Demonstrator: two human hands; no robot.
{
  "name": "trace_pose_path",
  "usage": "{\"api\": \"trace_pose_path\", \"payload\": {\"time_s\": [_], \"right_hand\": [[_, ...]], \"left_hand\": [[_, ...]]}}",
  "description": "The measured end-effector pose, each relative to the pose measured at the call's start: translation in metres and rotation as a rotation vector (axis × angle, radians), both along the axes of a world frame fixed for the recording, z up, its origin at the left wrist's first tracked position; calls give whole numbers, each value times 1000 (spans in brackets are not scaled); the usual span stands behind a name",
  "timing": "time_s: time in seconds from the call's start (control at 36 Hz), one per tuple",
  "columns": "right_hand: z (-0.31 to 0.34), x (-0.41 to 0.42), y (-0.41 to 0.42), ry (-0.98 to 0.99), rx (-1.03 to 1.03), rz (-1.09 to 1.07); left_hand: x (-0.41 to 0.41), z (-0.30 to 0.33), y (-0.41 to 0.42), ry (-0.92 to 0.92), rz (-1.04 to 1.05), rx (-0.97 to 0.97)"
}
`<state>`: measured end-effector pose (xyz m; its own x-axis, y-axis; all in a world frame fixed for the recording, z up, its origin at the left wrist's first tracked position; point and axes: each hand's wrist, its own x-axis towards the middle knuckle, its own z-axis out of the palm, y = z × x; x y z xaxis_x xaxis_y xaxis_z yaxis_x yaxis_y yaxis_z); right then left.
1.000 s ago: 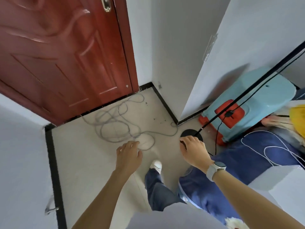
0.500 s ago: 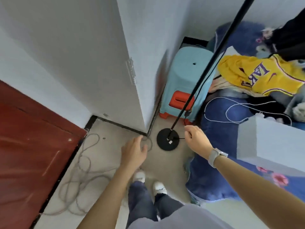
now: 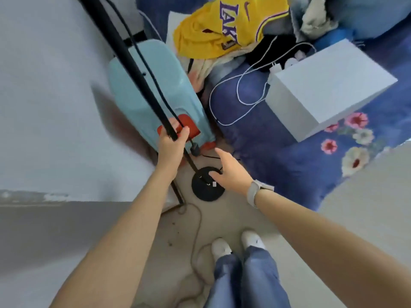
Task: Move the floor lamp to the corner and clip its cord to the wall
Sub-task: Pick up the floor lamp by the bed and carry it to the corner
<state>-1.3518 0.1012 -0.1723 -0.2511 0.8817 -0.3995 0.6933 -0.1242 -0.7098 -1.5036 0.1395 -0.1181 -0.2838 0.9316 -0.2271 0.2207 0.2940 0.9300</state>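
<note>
The floor lamp pole is gripped low down by the left hand, whose fingers are closed around it. The pole is tilted, rising from its base toward the far left of the scene. The round black lamp base is seen on the pale floor, just beyond the end of a white wall at the left. The right hand is held open above the right edge of the base, fingers spread and nothing gripped; whether the base is touched by it cannot be told. A pale smartwatch is worn on the right wrist.

The black lamp cord is run alongside the pole, just to its right, down to an inline switch near the base. A light blue plastic stool with an orange stool nested beneath it is located directly behind the pole. A grey cable is laid loose on the floor near the white shoes.

To the right, a blue floral bedspread is seen, on which a white box, a white charging cable and a yellow basketball jersey are placed.
</note>
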Motion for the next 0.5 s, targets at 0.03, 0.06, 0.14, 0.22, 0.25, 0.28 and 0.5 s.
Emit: {"api": "trace_pose_path", "payload": {"time_s": [0.03,0.06,0.14,0.22,0.25,0.28,0.5], "right_hand": [[-7,0,-3,12,-12,-10],[-18,4,-5,20,-27,-35],[-58,7,-7,53,-49,-91],[-86,-9,4,88,-3,-103],[-94,-16,11,108,14,-115],[-101,-23,19,134,27,-130],[-144,-67,44,223,8,-35]], "left_hand": [[1,-4,3,-38,51,-7],[5,-13,7,-57,71,-5],[16,-40,11,-1,15,20],[13,-58,23,62,-29,73],[13,-64,29,59,-38,87],[13,-70,34,46,-42,94],[5,-99,29,-160,18,69]]}}
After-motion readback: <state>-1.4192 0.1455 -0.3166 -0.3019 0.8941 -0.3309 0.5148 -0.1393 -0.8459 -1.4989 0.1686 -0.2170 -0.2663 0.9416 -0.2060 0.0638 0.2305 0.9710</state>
